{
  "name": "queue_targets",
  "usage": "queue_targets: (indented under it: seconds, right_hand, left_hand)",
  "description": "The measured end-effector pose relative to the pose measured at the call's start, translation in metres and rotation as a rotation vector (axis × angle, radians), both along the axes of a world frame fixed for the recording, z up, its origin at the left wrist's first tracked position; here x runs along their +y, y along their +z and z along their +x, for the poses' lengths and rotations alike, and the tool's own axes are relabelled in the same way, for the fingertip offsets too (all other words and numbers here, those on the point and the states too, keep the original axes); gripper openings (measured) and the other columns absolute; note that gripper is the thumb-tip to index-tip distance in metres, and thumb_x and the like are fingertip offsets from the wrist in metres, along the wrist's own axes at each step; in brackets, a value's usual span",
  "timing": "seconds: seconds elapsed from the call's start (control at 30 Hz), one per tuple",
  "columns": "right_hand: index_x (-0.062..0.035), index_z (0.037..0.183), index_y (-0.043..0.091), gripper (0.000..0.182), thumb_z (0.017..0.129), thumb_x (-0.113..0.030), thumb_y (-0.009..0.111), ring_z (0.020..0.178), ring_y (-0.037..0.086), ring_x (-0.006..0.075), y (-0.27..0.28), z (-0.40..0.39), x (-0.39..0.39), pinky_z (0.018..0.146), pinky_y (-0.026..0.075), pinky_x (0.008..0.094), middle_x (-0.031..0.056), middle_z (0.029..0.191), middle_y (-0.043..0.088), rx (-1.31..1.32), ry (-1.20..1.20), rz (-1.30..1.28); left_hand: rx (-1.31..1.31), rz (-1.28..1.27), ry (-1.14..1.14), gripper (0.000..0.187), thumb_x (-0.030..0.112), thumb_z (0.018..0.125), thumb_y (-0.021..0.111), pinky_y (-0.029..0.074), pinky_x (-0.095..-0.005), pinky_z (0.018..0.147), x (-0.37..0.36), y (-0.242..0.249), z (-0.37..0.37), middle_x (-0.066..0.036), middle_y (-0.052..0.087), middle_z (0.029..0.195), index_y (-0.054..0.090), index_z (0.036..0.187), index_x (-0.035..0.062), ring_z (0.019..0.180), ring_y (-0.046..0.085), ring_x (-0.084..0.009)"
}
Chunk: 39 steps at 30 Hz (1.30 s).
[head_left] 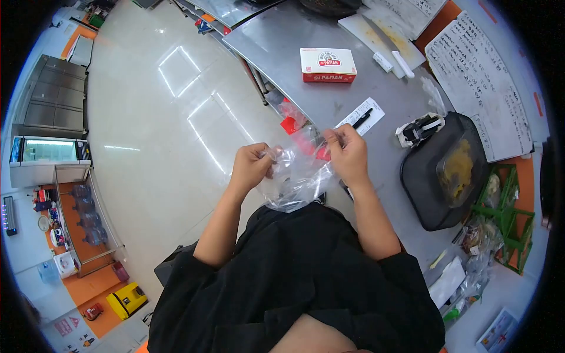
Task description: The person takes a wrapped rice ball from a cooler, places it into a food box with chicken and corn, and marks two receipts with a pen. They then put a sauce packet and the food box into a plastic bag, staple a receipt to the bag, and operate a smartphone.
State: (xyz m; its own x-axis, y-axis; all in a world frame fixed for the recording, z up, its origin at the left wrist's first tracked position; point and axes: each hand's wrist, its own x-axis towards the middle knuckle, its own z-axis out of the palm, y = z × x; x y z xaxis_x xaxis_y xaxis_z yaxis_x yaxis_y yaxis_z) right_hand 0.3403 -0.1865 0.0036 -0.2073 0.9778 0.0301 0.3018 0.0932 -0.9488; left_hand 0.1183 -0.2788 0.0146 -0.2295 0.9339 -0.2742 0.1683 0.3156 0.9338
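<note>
A clear plastic bag (294, 179) hangs between my two hands in front of my body, near the edge of the metal table. The fingers of my left hand (253, 166) are closed on its left side. My right hand (348, 154) pinches the bag's upper right side. Just beyond my right hand, a black pen lies on a white paper slip (376, 115) on the table. Farther back on the table stands a red and white box (328, 65).
A white cutting board (358, 30) with knives lies at the table's back. On the right are a black tray (419, 194), a black device (419, 130) and a green rack (518, 215). Red plastic (288, 125) hangs by the table edge. Tiled floor (153, 117) extends left.
</note>
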Motion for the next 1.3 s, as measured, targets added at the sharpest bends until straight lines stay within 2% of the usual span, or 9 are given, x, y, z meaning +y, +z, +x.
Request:
queue_targets:
  seconds: [0.37, 0.57, 0.7, 0.8, 0.87, 1.0, 1.1, 1.23, 1.3]
  right_hand:
    - [0.0018, 0.089, 0.07, 0.009, 0.089, -0.007, 0.071, 0.061, 0.069, 0.0196, 0.017, 0.021, -0.004, 0.061, 0.053, 0.0291, 0.0128, 0.065, 0.069, 0.116, -0.02, 0.236]
    - [-0.0087, 0.123, 0.062, 0.044, 0.081, -0.013, 0.076, 0.102, 0.066, 0.0315, 0.038, 0.01, -0.009, 0.084, 0.053, 0.0381, 0.0158, 0.117, 0.065, -0.37, 0.057, 0.642]
    - [-0.0106, 0.13, 0.054, 0.053, 0.081, -0.013, 0.074, 0.111, 0.059, 0.0332, 0.049, -0.009, -0.026, 0.089, 0.05, 0.0416, 0.0151, 0.125, 0.056, -0.1, 0.462, 0.584]
    - [-0.0036, 0.118, 0.061, 0.034, 0.084, -0.006, 0.064, 0.091, 0.065, 0.0346, 0.029, -0.014, -0.029, 0.079, 0.053, 0.0419, 0.0162, 0.107, 0.063, -0.059, 0.478, 0.175]
    - [-0.0015, 0.109, 0.065, 0.025, 0.084, -0.003, 0.061, 0.084, 0.065, 0.0346, 0.01, -0.005, -0.021, 0.076, 0.053, 0.0419, 0.0174, 0.1, 0.064, -0.13, 0.479, 0.275]
    - [-0.0001, 0.098, 0.069, 0.019, 0.084, 0.001, 0.056, 0.085, 0.065, 0.0338, 0.01, 0.006, -0.015, 0.077, 0.053, 0.0415, 0.0185, 0.096, 0.064, -0.142, 0.364, 0.162]
    - [-0.0021, 0.098, 0.069, 0.02, 0.08, -0.003, 0.061, 0.087, 0.065, 0.0339, 0.004, 0.0, -0.014, 0.076, 0.052, 0.043, 0.0155, 0.093, 0.064, -0.008, 0.404, 0.255]
    - [-0.0051, 0.096, 0.068, 0.023, 0.073, -0.011, 0.07, 0.087, 0.061, 0.0344, 0.013, -0.016, -0.016, 0.078, 0.05, 0.0423, 0.0139, 0.091, 0.061, -0.22, 0.284, 0.4]
    - [-0.0065, 0.098, 0.066, 0.029, 0.071, -0.015, 0.073, 0.087, 0.059, 0.0345, -0.002, -0.019, -0.009, 0.08, 0.049, 0.0412, 0.0139, 0.091, 0.06, -0.439, 0.213, 0.414]
  left_hand:
    - [0.254, 0.085, 0.197, 0.026, 0.021, 0.087, 0.078, 0.039, -0.0248, 0.044, 0.009, 0.032, -0.016, -0.001, 0.056, 0.054, 0.071, 0.077, -0.0012, 0.047, 0.052, -0.0066]
    - [0.593, 0.341, 0.151, 0.02, 0.019, 0.085, 0.077, 0.046, -0.0332, 0.055, 0.014, 0.014, -0.012, -0.008, 0.059, 0.071, 0.068, 0.085, 0.0021, 0.064, 0.061, -0.0189]
    - [0.861, 0.425, -0.195, 0.029, 0.018, 0.078, 0.077, 0.052, -0.0413, 0.073, 0.007, 0.029, 0.028, -0.01, 0.057, 0.097, 0.063, 0.101, 0.0068, 0.088, 0.061, -0.0306]
    - [0.71, 0.387, -0.341, 0.042, 0.011, 0.073, 0.08, 0.052, -0.0419, 0.078, 0.003, 0.028, 0.021, -0.012, 0.058, 0.101, 0.062, 0.111, 0.0075, 0.092, 0.061, -0.0326]
    - [0.623, 0.355, -0.325, 0.049, 0.009, 0.07, 0.082, 0.052, -0.0421, 0.079, 0.0, 0.026, 0.004, -0.012, 0.059, 0.105, 0.061, 0.114, 0.0075, 0.094, 0.062, -0.0321]
    - [0.964, 0.397, -0.271, 0.048, 0.0, 0.074, 0.075, 0.054, -0.0382, 0.083, -0.02, 0.011, -0.018, -0.015, 0.061, 0.121, 0.06, 0.119, 0.0072, 0.102, 0.064, -0.0317]
    - [0.768, -0.012, -0.087, 0.048, -0.003, 0.081, 0.064, 0.056, -0.0379, 0.081, -0.037, -0.027, -0.04, -0.017, 0.062, 0.118, 0.055, 0.127, 0.0067, 0.1, 0.066, -0.0321]
    - [-0.368, -0.021, 0.245, 0.026, -0.005, 0.089, 0.054, 0.061, -0.0356, 0.073, -0.02, 0.001, -0.039, -0.015, 0.062, 0.122, 0.06, 0.114, -0.0018, 0.099, 0.066, -0.0243]
    - [-0.342, 0.097, 0.235, 0.021, -0.012, 0.086, 0.051, 0.062, -0.035, 0.073, -0.022, 0.005, -0.043, -0.014, 0.058, 0.128, 0.062, 0.103, -0.0033, 0.103, 0.064, -0.022]
